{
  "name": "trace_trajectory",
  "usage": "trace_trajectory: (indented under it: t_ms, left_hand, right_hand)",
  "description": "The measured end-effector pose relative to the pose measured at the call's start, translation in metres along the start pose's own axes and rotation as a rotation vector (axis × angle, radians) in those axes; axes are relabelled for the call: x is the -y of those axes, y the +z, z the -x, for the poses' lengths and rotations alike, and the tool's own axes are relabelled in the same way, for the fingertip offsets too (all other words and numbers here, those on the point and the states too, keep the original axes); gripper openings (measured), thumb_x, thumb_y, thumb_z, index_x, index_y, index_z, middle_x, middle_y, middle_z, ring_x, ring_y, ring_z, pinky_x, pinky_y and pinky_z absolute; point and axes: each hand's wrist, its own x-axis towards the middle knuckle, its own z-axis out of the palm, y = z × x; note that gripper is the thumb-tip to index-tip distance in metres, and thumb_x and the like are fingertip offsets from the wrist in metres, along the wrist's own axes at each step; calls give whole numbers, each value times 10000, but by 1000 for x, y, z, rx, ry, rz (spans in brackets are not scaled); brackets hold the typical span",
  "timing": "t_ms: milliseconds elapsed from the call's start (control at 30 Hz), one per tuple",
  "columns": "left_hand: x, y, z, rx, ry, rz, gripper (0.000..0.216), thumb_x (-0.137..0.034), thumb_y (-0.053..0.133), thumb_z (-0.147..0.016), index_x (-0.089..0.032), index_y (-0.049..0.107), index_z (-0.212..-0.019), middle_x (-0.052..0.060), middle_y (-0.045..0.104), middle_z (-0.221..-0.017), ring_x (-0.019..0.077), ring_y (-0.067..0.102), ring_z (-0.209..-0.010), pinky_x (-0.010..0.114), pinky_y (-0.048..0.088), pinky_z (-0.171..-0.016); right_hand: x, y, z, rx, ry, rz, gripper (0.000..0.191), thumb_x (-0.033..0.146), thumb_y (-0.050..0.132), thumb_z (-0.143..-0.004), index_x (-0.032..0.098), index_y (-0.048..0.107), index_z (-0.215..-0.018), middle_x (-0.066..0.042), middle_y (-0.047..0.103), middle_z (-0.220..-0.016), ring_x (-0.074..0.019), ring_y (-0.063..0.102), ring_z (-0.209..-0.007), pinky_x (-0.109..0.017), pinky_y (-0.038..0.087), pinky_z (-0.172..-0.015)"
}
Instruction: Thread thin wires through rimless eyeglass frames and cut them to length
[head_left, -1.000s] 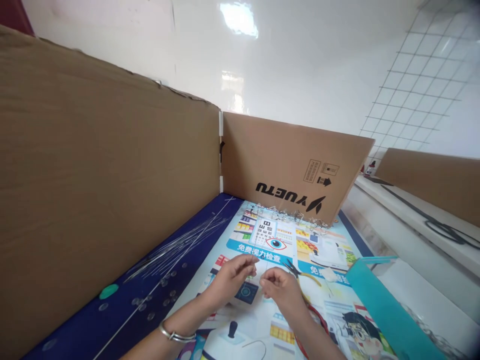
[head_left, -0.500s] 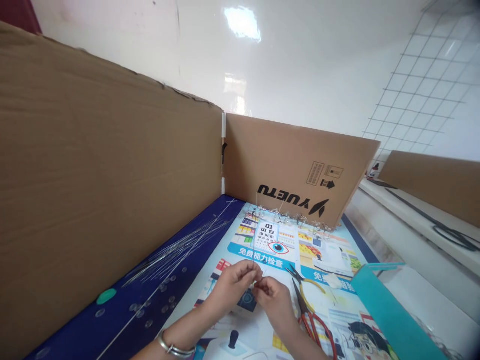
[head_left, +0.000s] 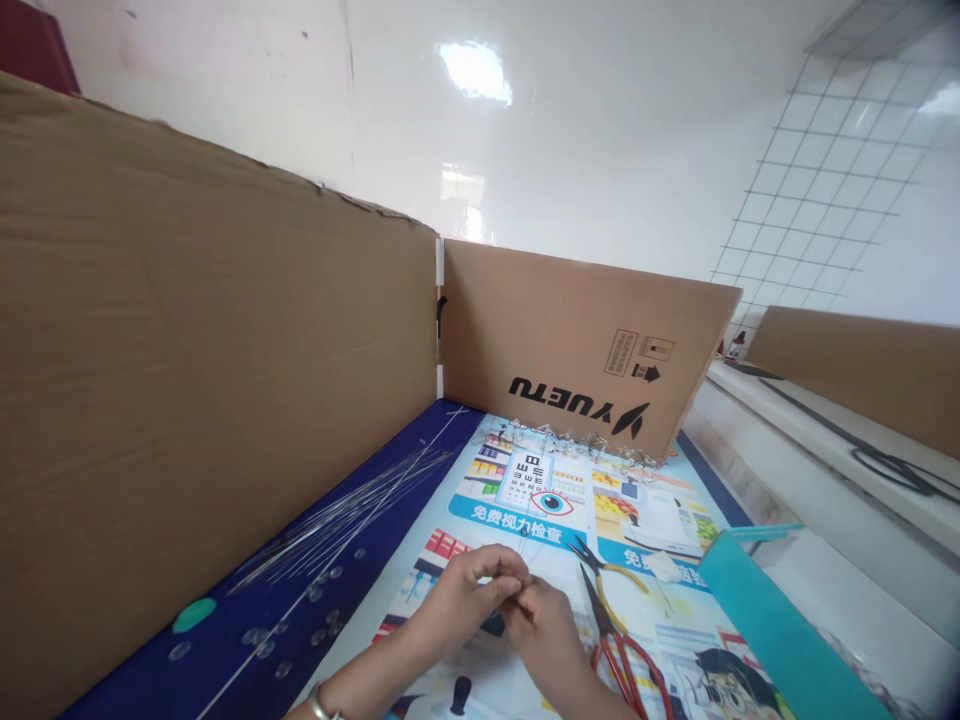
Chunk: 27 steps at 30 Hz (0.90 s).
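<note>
My left hand (head_left: 471, 598) and my right hand (head_left: 546, 630) meet over the printed mat (head_left: 442, 625), fingertips touching. Both are closed in a pinch. A thin wire (head_left: 525, 540) rises faintly from between the fingers; its lower end is hidden by them. Just right of my right hand lie scissors (head_left: 628, 660) with red handles, blades partly open. Beyond them rest pliers (head_left: 619, 580) with yellow handles, jaws pointing away to the left.
Straight wires (head_left: 345, 515), clear round beads (head_left: 319, 590) and a green disc (head_left: 193, 615) lie on the blue surface at left. Small wire pieces (head_left: 585, 440) line the foot of the cardboard panel (head_left: 570, 330). A teal box (head_left: 787, 630) stands at right.
My hands have drawn closer together, fingertips now touching. The long upright wire seen above my left hand shows only as a short faint length. The whole view has shifted slightly.
</note>
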Motion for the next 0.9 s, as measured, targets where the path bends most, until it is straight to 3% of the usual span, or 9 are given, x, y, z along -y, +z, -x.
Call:
trace_trajectory:
  t_ms: [167,300,467,567,700,900]
  left_hand:
    - [2,1,1,25,-14,52,112,-107,559,-715,-154,659,-734,19,644,-730,153,570,-725,246,440,-697]
    - [7,2,0,-37,-33,128,77,-135,581,-730,-154,655,-737,12,623,-718,145,553,-709,239,430,-669]
    - [15,9,0,-104,-87,313,43,-167,618,-723,-144,641,-752,17,616,-708,147,564,-690,245,445,-649]
    - [12,12,2,-130,-118,352,41,-165,627,-717,-149,635,-755,5,615,-697,142,567,-682,243,447,-653]
    - [1,8,4,-85,-86,193,64,-167,612,-742,-155,666,-774,19,646,-755,156,577,-745,258,444,-714]
    - [6,1,2,41,135,-131,144,-161,608,-772,-208,724,-844,40,654,-807,178,574,-846,281,428,-794]
  right_hand:
    - [1,-1,3,24,-18,-13,209,194,462,-806,167,634,-692,-11,587,-673,-133,533,-617,-214,360,-558]
    - [5,-4,4,46,-24,-52,212,166,446,-795,162,581,-631,13,539,-622,-113,487,-582,-203,351,-542]
    - [11,-5,4,44,-16,-105,99,173,509,-760,161,598,-721,22,548,-647,-112,481,-588,-197,362,-535]
    - [13,-5,3,13,-3,-120,187,242,479,-820,153,617,-732,1,574,-668,-126,510,-621,-211,387,-564]
    - [10,-10,1,32,-5,-96,214,265,489,-830,163,641,-718,-14,591,-724,-139,539,-679,-228,405,-619]
    - [-2,-12,-1,92,44,-41,143,206,548,-762,185,672,-693,-18,624,-762,-156,571,-718,-235,412,-641]
